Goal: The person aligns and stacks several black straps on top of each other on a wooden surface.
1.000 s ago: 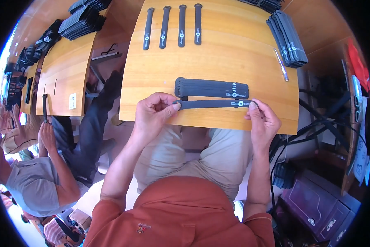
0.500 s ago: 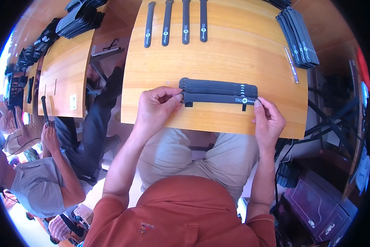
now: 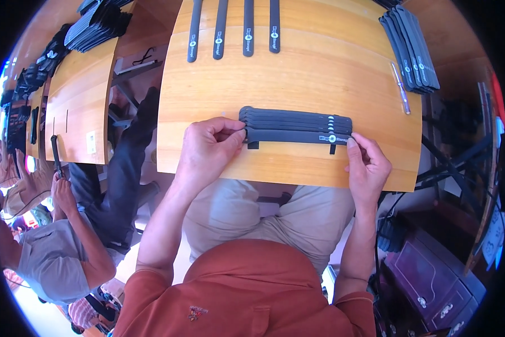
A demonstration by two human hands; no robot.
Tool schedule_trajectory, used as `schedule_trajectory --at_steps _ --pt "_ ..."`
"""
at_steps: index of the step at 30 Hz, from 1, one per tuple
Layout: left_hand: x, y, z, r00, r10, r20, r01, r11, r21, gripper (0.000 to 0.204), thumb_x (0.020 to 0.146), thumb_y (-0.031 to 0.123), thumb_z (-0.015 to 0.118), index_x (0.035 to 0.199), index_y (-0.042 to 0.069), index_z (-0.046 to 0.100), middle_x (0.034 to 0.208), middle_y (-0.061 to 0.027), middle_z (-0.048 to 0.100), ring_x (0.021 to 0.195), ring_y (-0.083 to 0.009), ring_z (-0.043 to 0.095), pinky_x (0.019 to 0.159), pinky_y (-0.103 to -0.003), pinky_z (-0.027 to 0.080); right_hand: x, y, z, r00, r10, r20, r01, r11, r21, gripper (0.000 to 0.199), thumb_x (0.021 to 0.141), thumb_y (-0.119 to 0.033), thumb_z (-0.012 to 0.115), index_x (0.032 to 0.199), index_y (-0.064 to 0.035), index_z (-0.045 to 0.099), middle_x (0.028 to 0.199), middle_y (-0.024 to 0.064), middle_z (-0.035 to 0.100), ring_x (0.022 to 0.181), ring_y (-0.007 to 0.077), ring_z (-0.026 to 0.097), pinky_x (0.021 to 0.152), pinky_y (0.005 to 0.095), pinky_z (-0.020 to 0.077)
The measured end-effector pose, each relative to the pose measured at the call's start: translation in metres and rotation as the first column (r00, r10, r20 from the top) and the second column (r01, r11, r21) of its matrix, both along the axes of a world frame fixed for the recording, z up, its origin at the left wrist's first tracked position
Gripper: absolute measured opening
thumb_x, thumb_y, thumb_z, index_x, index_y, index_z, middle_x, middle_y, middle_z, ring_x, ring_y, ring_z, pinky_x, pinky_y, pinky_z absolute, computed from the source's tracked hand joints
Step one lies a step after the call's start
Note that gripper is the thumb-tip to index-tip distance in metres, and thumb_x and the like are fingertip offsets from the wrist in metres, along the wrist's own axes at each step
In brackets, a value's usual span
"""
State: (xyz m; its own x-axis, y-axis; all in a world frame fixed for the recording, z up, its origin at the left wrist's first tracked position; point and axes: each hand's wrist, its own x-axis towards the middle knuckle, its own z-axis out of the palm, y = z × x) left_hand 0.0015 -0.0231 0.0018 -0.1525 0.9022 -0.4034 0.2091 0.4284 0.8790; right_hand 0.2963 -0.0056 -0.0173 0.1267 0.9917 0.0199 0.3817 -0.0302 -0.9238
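Observation:
A dark grey strap (image 3: 292,136) with pale print lies sideways at the front of a fanned row of like straps (image 3: 292,116) on the table. At its left end, my left hand (image 3: 212,147) pinches the tip between thumb and fingers. The other end, by the printed mark, is pinched by my right hand (image 3: 366,160). Two short black tabs (image 3: 253,145) stick out below the strap, one near each end. What lies beneath the stacked straps is hidden.
Several straps (image 3: 248,33) lie upright along the far side of the wooden table (image 3: 219,90). A strap stack (image 3: 412,53) and a clear pen-like tool (image 3: 401,90) are at the far right. Leftward, a co-worker (image 3: 56,253) holds a strap beside another table (image 3: 78,106). Drawers (image 3: 432,281) stand at lower right.
The view has shifted slightly, so the table and far straps appear further left. Both hands keep their pinch on the front strap, which has barely moved.

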Motion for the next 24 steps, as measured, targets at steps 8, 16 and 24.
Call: schedule_trajectory --at_steps 8,16,24 --pt "-0.0010 0.0015 -0.0037 0.997 -0.045 -0.063 0.046 0.999 0.018 0.017 0.096 0.003 0.071 0.109 -0.007 0.073 0.083 -0.0055 0.073 0.072 -0.0071 0.067 0.067 -0.022 0.055 0.0068 0.0041 -0.0017 0.996 0.036 0.085 -0.037 0.999 0.004 0.015 0.095 -0.001 0.072 0.107 0.0066 0.073 0.090 0.0102 0.072 0.074 0.0110 0.065 0.067 0.0255 0.0519" --pt "0.0031 0.0012 0.0013 0.999 0.009 -0.047 -0.010 1.000 -0.017 0.016 0.096 0.003 0.070 0.108 -0.007 0.073 0.078 -0.0032 0.071 0.068 -0.0056 0.063 0.063 -0.022 0.052 0.0072 0.0054 -0.0047 0.997 0.043 0.057 -0.043 0.999 -0.004 0.015 0.093 -0.002 0.073 0.106 0.0053 0.074 0.088 0.0117 0.073 0.074 0.0136 0.067 0.068 0.0266 0.0526" --pt "-0.0013 -0.0002 -0.0067 0.999 -0.014 -0.035 0.014 1.000 0.013 0.015 0.097 0.003 0.070 0.107 -0.007 0.073 0.078 -0.0025 0.070 0.068 -0.0048 0.062 0.061 -0.021 0.050 0.0080 0.0047 -0.0064 0.998 0.037 0.055 -0.037 0.999 -0.001 0.013 0.093 -0.002 0.073 0.103 0.0050 0.073 0.086 0.0119 0.073 0.071 0.0142 0.067 0.066 0.0271 0.0525"
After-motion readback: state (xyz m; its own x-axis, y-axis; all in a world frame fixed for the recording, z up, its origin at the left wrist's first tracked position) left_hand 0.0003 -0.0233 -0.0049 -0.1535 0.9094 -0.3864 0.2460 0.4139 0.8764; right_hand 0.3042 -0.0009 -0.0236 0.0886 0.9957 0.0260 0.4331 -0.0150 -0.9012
